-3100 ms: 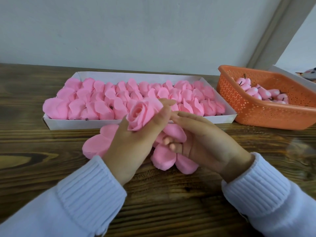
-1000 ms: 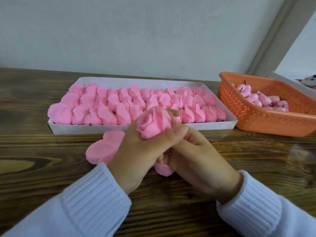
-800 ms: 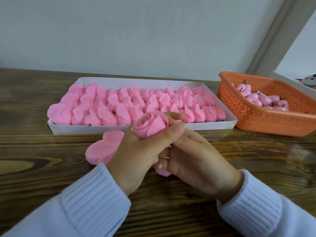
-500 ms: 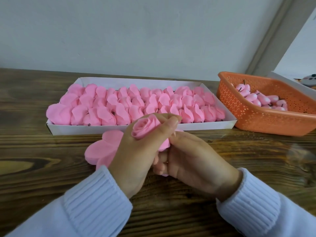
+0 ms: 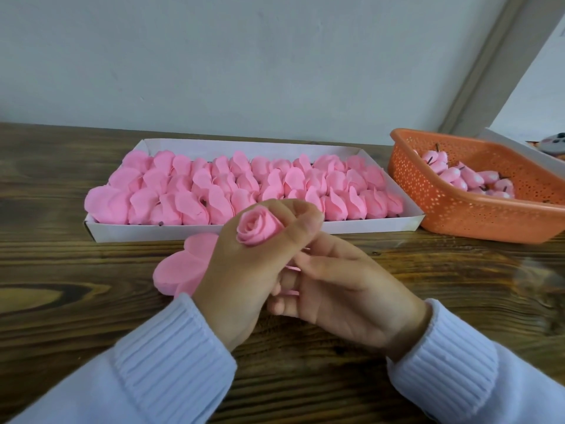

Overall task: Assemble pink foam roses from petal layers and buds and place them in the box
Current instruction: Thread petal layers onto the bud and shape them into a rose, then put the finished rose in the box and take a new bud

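- The rose (image 5: 256, 230) is held above the table (image 5: 76, 301), just in front of the box (image 5: 137, 234) and close to the middle of its front wall.
- The left hand (image 5: 241, 276) grips the bloom: thumb and fingers are curled round its sides, and the spiral centre is left bare.
- The right hand (image 5: 345, 292) is tucked under and beside the left. Its fingers (image 5: 308, 264) are curled round the rose's lower part, where slivers of pink foam show between them.
- The rose's long axis is tilted, with the open face up and slightly left, toward the camera. The base points down and right into the right hand and is hidden, so its seating cannot be told.
- The shaping is judged nearly done, with the placing not yet begun.
- The box lies straight beyond the fingers, away from the person, so a short forward reach is called for.
- The left hand is the nearer to the box and already has the bloom, so it is judged the likelier carrier.
- The box is packed with roses lying on their sides. Little free room is seen, perhaps at the front right corner.
- A stack of petals (image 5: 183, 267) lies on the table just left of the left hand, partly hidden by it.
- The buds (image 5: 452, 175) lie in the basket (image 5: 458, 215) well to the right, on the right hand's side.
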`<state>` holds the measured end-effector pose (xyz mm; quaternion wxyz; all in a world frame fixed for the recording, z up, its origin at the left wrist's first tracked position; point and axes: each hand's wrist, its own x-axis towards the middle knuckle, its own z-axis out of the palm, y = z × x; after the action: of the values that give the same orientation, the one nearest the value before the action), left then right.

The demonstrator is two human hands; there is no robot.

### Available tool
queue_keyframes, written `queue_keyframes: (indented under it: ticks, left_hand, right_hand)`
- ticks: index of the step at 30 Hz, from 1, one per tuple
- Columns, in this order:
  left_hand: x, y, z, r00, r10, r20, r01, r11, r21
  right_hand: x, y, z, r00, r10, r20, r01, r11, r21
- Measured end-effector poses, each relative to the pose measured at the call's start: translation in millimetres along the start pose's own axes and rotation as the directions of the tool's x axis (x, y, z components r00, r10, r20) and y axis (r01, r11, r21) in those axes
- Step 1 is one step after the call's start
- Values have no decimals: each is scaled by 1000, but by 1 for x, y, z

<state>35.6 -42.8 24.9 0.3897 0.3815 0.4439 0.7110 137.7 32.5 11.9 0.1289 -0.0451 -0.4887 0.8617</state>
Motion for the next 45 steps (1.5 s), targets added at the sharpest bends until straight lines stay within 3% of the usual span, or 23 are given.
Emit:
queue_keyframes:
  ticks: [6, 12, 16, 22, 27, 32, 41, 45]
  left_hand:
    - [1, -3, 1, 1000, -21, 11, 21, 1000, -13]
    - [3, -5, -2, 1000, -11, 26, 12, 1000, -26]
    - [3, -3, -1, 997, -13, 71, 16, 999, -40]
    - [6, -3, -4, 1000, 2, 24, -2, 1000, -6]
    - [4, -3, -6, 983, 79, 168, -93, 993, 73]
    - [5, 3, -8, 918, 203, 340, -283, 937, 205]
    - [12, 14, -16, 885, 218, 412, -364, 874, 321]
    - [15, 20, -20, 902, 257, 347, -385, 842, 378]
  right_hand:
    - [2, 2, -1, 999, 35, -34, -37, 996, -79]
    - [1, 2, 1, 997, -61, -54, 58, 997, -54]
    - [2, 2, 1, 996, 25, -88, -34, 994, -108]
    - [1, 1, 1, 997, -49, -52, 48, 999, -23]
    - [1, -5, 1, 1000, 5, 24, -8, 993, 122]
    - [2, -7, -2, 994, 85, 70, -97, 978, 185]
    - [2, -9, -3, 986, 118, 117, -143, 963, 228]
    - [2, -9, -5, 985, 150, 89, -166, 961, 222]
